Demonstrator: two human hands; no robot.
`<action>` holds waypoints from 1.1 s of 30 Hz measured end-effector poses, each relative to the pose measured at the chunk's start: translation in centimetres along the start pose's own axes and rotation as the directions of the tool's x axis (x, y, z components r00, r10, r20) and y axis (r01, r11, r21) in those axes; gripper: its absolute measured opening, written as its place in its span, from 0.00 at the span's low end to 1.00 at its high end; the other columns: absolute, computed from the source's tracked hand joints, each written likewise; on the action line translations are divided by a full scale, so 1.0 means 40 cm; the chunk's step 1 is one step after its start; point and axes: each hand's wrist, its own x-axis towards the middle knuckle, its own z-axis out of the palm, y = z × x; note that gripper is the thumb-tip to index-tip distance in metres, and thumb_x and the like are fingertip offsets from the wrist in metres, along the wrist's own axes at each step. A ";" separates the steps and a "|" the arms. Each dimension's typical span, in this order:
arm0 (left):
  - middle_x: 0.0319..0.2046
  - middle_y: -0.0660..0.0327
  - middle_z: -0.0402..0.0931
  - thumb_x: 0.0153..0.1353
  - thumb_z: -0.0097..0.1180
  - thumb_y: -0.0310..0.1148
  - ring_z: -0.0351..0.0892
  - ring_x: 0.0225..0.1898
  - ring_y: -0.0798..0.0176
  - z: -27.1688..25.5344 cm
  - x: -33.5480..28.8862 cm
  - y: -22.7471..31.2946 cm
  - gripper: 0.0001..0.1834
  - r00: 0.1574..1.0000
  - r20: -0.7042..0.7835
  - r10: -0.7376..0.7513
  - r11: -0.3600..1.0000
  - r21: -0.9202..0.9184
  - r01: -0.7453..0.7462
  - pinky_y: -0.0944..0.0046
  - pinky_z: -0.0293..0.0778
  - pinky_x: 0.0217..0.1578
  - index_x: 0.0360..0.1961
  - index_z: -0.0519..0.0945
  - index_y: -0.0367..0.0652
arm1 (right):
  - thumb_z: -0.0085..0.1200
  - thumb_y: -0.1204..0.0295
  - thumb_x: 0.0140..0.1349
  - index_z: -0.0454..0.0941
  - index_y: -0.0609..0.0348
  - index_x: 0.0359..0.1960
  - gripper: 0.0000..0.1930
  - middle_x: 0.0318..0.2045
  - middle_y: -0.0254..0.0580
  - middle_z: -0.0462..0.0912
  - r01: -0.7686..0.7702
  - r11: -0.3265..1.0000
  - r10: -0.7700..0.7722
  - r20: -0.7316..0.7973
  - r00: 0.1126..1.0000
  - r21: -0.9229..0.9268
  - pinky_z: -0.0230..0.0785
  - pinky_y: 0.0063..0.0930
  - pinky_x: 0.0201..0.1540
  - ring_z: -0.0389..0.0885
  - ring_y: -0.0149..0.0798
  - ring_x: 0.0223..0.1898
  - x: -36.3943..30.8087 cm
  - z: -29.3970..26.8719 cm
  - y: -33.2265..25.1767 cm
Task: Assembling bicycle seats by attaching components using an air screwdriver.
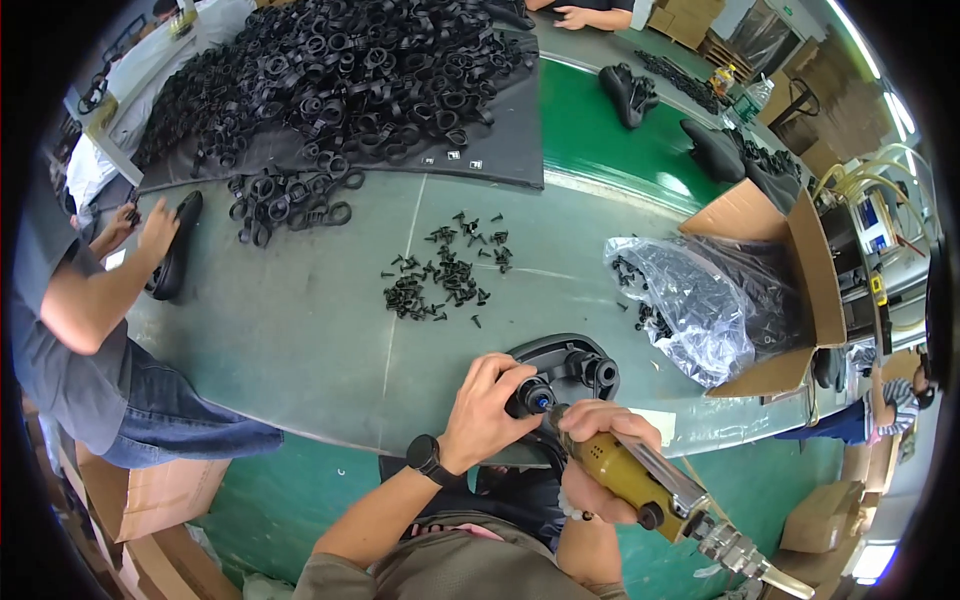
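At the near edge of the table lies a black bicycle saddle [520, 352], its underside with round fittings turned up. My left hand [482, 418] is closed around a black round part [526, 396] at the saddle's near left. In my right hand [610, 432] is a yellow air screwdriver [622, 468], gripped with its tip pointing left at that part. A small blue spot shows at the part's centre, beside the tip; whether they touch I cannot tell. Beyond my hands, several loose black screws [445, 280] lie scattered on the table.
A large heap of black rings [330, 80] covers the far left. At right stands an open cardboard box [822, 270] with a clear plastic bag [690, 310] spilling out. Saddles [628, 95] lie on a green belt [575, 120]. A co-worker's hands [155, 230] work at left.
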 end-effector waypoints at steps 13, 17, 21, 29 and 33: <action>0.43 0.54 0.73 0.36 0.70 0.24 0.73 0.47 0.47 -0.004 -0.012 -0.025 0.30 0.997 -0.049 0.053 0.993 -0.102 -0.058 0.53 0.72 0.48 0.46 0.75 0.40 | 0.54 0.34 0.50 0.66 0.67 0.43 0.41 0.28 0.46 0.76 -0.025 0.999 0.028 0.156 0.987 -0.023 0.73 0.34 0.35 0.77 0.42 0.30 -0.033 0.032 0.088; 0.45 0.52 0.73 0.46 0.67 0.34 0.71 0.51 0.46 -0.047 0.001 -0.086 0.26 0.998 0.049 0.049 0.992 -0.122 -0.043 0.55 0.71 0.50 0.49 0.76 0.41 | 0.53 0.40 0.57 0.68 0.64 0.47 0.35 0.29 0.49 0.78 -0.010 0.976 0.018 -0.032 0.999 0.216 0.74 0.38 0.32 0.78 0.46 0.28 -0.022 0.005 -0.005; 0.39 0.54 0.76 0.52 0.56 0.29 0.76 0.43 0.51 -0.106 0.125 -0.169 0.13 0.935 0.287 0.208 0.852 0.417 -0.317 0.54 0.74 0.43 0.40 0.78 0.37 | 0.43 0.32 0.57 0.65 0.63 0.50 0.41 0.27 0.49 0.76 0.099 0.973 -0.079 -0.104 0.991 0.206 0.73 0.40 0.30 0.77 0.46 0.25 -0.001 -0.011 -0.097; 0.42 0.55 0.76 0.62 0.50 0.26 0.80 0.39 0.58 -0.080 0.118 -0.054 0.15 0.902 0.322 -0.288 0.873 -0.299 0.385 0.65 0.77 0.42 0.51 0.75 0.36 | 0.38 0.30 0.56 0.63 0.63 0.51 0.43 0.26 0.49 0.76 0.094 0.965 -0.045 -0.196 0.979 0.245 0.72 0.40 0.30 0.77 0.46 0.25 -0.014 -0.058 -0.120; 0.47 0.56 0.78 0.67 0.50 0.30 0.79 0.45 0.65 -0.083 -0.010 0.096 0.13 0.760 0.509 -0.403 0.122 -0.793 0.596 0.66 0.76 0.49 0.50 0.75 0.36 | 0.38 0.30 0.57 0.63 0.61 0.52 0.42 0.27 0.49 0.76 0.097 0.951 -0.023 -0.244 0.969 0.294 0.71 0.41 0.31 0.77 0.47 0.26 0.012 -0.060 -0.131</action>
